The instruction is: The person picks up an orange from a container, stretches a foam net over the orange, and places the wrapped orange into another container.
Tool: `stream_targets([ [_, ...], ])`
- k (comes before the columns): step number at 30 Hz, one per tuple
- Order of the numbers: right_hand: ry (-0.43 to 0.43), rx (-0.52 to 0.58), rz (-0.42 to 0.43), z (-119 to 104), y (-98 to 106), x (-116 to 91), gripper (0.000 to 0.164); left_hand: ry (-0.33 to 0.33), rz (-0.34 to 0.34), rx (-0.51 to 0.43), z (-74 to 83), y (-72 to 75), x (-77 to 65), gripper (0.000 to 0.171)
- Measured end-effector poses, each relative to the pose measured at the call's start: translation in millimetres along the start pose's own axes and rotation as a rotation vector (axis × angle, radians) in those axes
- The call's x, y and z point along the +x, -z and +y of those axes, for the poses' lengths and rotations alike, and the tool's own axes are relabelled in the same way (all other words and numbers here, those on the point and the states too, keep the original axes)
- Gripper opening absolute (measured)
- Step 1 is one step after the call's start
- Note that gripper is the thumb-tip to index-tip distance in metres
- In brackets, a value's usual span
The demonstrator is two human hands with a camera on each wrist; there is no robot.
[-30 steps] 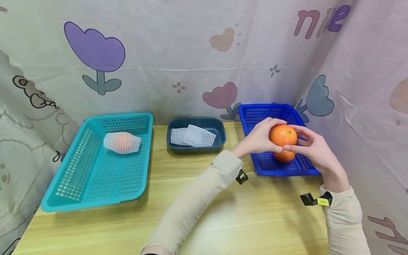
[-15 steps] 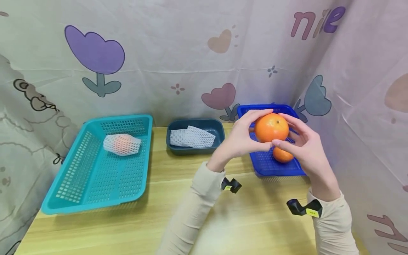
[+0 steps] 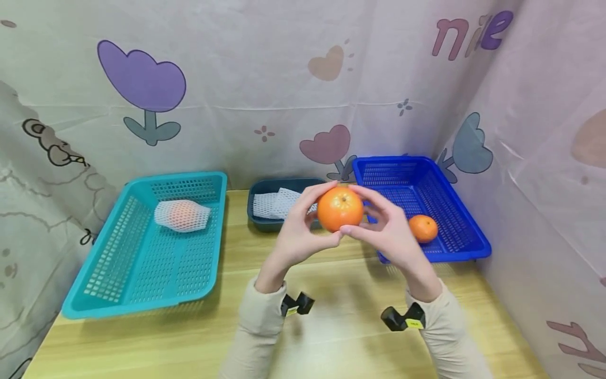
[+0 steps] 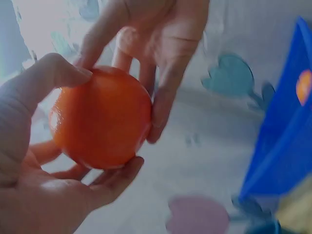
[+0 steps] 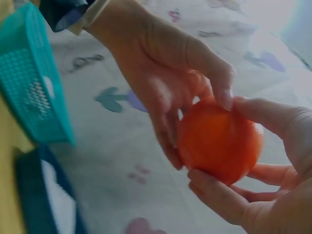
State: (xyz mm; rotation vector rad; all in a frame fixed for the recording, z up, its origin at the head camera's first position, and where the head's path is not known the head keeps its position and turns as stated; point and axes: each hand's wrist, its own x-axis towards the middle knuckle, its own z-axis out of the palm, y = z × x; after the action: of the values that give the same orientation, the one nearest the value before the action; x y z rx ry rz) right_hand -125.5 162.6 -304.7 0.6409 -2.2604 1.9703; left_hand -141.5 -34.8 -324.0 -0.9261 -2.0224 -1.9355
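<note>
Near the head view's centre, toward four o'clock, a glossy round orange fruit (image 3: 340, 209) is held between the left hand (image 3: 299, 232) and the right hand (image 3: 395, 238), curved fingers and thumbs gripping its sides. Likely firm, moderately heavy and slightly slippery, it seems best cupped around its widest part. Toward three o'clock, another orange fruit (image 3: 423, 229) lies in a blue perforated plastic basket (image 3: 447, 257).
</note>
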Motion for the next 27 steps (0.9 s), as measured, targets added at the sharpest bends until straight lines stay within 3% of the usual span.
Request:
stream_targets([
  [13, -0.052, 0.034, -0.110, 63.5, -61.2, 7.3, 0.071, 0.049, 0.062, -0.078, -57.1, 42.1, -56.1, 0.083],
  [20, -0.091, 0.052, -0.149, 106.1, -76.0, -0.3, 0.071, 0.175, 0.072, -0.096, -85.8, 48.7, -83.6, 0.081],
  [27, -0.139, 0.094, -0.197, 149.5, -80.8, -13.5, 0.071, 0.315, 0.071, -0.103, -114.9, 42.7, -109.1, 0.082],
])
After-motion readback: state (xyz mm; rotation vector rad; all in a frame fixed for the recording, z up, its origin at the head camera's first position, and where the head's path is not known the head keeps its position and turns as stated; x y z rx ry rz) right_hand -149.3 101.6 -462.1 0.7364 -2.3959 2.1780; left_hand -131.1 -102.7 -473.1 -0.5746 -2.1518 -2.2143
